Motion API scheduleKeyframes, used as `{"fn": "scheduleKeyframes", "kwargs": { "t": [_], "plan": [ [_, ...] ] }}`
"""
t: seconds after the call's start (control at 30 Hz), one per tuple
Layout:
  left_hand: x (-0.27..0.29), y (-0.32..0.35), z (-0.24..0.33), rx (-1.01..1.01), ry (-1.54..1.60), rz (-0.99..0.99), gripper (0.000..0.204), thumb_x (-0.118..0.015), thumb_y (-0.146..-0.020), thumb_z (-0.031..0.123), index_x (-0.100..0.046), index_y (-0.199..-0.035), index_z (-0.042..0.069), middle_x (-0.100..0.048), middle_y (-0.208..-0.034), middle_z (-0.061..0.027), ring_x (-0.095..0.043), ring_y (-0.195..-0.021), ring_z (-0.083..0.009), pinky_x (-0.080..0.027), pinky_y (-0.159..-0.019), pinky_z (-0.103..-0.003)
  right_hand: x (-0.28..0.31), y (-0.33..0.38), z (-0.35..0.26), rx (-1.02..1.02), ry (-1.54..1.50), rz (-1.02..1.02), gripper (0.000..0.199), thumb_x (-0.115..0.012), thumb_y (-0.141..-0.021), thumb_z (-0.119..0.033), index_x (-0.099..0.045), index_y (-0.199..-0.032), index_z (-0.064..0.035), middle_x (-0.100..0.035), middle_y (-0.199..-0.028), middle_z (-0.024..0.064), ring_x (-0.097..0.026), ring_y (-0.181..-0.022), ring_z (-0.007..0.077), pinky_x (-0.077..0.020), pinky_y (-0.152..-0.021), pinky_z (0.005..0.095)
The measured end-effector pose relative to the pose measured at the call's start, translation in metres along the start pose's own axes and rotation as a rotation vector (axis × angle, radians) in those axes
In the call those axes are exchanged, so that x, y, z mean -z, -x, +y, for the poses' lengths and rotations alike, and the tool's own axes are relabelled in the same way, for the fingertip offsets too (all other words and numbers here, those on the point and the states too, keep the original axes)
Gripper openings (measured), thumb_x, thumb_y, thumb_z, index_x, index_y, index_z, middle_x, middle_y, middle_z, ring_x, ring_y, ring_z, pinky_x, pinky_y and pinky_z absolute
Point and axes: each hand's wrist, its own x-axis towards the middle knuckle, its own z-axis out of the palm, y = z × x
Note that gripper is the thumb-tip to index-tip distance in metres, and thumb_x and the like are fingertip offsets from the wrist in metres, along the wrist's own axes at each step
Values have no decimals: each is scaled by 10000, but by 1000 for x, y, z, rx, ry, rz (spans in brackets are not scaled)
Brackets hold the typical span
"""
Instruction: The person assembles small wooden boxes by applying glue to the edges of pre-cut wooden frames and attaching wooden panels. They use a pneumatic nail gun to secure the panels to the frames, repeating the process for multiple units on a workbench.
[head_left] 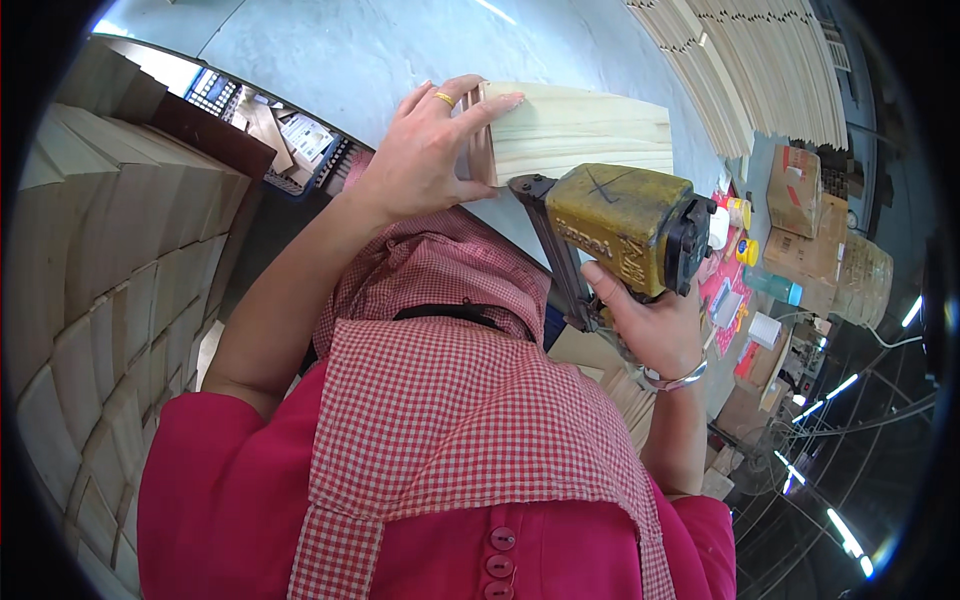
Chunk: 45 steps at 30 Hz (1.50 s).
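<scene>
A pale wooden piece (585, 130) with visible grain lies on the grey tabletop in front of me. My left hand (425, 150) wraps round its left end, the index finger stretched over the top face and the thumb at the near corner. Against that near left corner sits the nose of a worn yellow and black nail gun (620, 215); whether it presses on the wood I cannot tell. My right hand (650, 325) grips the nail gun's handle from the near right side, its fingers partly hidden behind the tool.
Thin wooden strips (770, 70) are stacked at the far right of the grey table (340, 60). Wooden blocks (110, 320) pile high on my left, near a blue crate (310, 150). Cardboard boxes (805, 235), bottles and a teal-capped container (775, 287) stand to the right.
</scene>
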Motion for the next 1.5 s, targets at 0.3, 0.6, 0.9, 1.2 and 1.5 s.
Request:
{"fn": "scheduleKeyframes", "kwargs": {
  "t": [0.3, 0.6, 0.9, 1.2, 1.5],
  "plan": [
    [1, 2, 2, 27, -32, -2, 1084, -942, -624, 329, -398, -1556, 228, -471, -1475, -211, -478, -1368, -383, -266, -1219, -561, -4, 3, -12, -93, 38, 3, 316, -822, -861, -104, -719, -1110, 61, -780, -1010, 136, -749, -905, 169, -581, -796, 312],
    [-1, 6, 6, 113, -17, 46, 1223, -942, -630, 306, -237, -1573, -23, -391, -1564, -236, -319, -1501, -373, -240, -1241, -554, -2, -35, -24, 65, 81, 10, 323, -828, -853, -159, -733, -1057, 73, -785, -942, 138, -749, -860, 167, -575, -748, 323],
    [-4, 7, 5, 107, -17, 64, 1235, -950, -616, 332, -247, -1566, -29, -404, -1559, -232, -337, -1493, -370, -239, -1239, -551, 3, -50, -21, 27, 45, -59, 338, -827, -859, -176, -732, -1084, 58, -784, -966, 142, -745, -851, 175, -579, -756, 334],
    [-3, 7, 6, 116, -30, 65, 1194, -947, -618, 333, -293, -1545, -43, -421, -1545, -246, -343, -1493, -358, -226, -1250, -539, 14, -64, -26, 16, 159, -132, 382, -834, -846, -188, -716, -1116, 54, -774, -1006, 145, -732, -885, 173, -581, -791, 347],
    [10, 3, 18, 259, 124, 14, 1163, -929, -649, 310, -284, -1537, -74, -503, -1457, -293, -494, -1378, -406, -372, -1180, -456, 46, -9, 1, -108, 3, 334, 358, -827, -859, -154, -683, -1118, 46, -723, -930, 70, -654, -742, 115, -524, -649, 300]
  ]
}}
